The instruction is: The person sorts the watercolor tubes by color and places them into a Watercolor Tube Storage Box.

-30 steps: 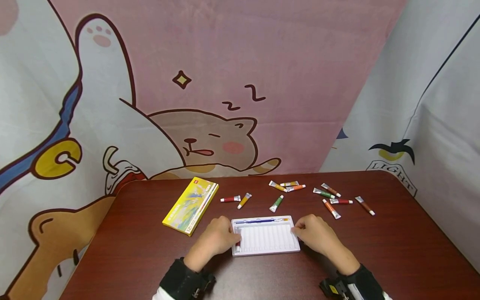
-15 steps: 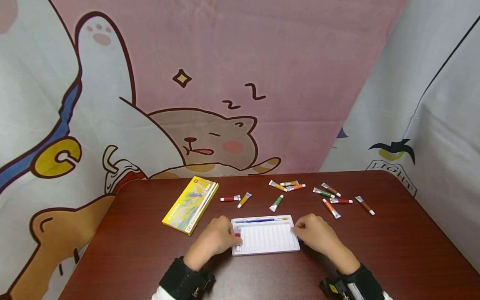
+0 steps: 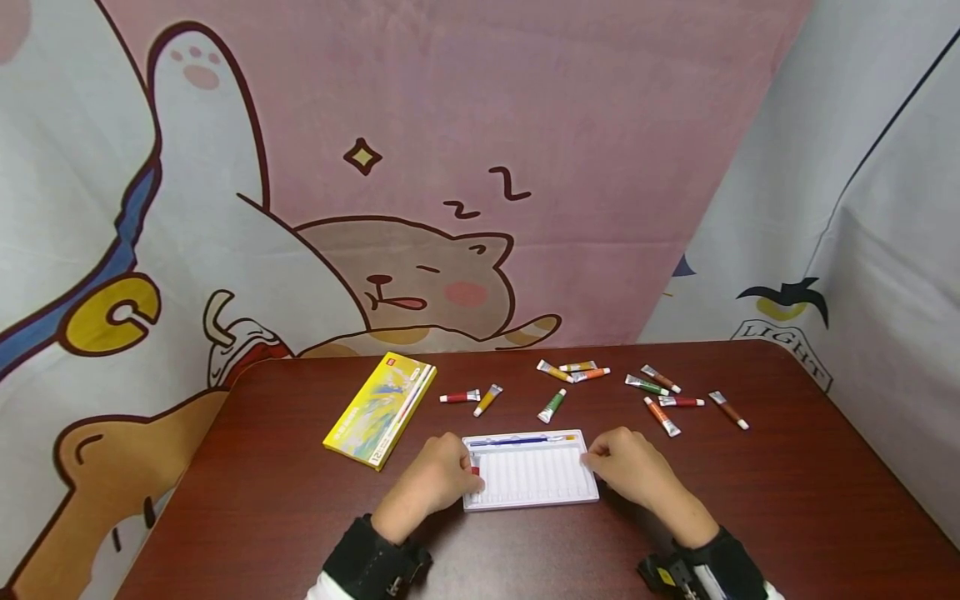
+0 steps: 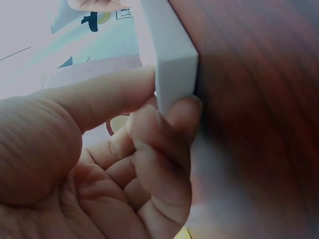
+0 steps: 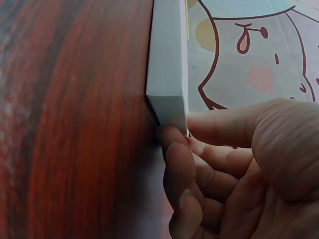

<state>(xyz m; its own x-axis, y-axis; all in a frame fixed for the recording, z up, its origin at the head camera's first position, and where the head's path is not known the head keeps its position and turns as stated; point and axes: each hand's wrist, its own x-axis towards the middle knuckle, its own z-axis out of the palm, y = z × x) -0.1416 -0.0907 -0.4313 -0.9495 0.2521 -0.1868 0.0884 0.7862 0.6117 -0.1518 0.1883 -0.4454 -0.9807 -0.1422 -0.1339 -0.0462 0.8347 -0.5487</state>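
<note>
Two hands (image 3: 435, 471) (image 3: 633, 468) pinch one tray (image 3: 536, 477) — one brush (image 3: 513, 442), one tube (image 3: 475, 471) inside — eleven tubes (image 3: 552, 407) beyond.

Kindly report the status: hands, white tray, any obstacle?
Left hand and right hand pinching opposite ends of white tray. Brush, red tube inside. No obstacle seen; green tube lies beyond, apart.

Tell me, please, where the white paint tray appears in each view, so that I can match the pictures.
Head: the white paint tray is in the lower middle, slightly right.
Left wrist: the tray shows its left end at top centre, pinched by the left hand.
Right wrist: its right end is at top centre, pinched by the right hand.
Shared landmark: the reddish-brown tabletop, beside the tray in all three.
</note>
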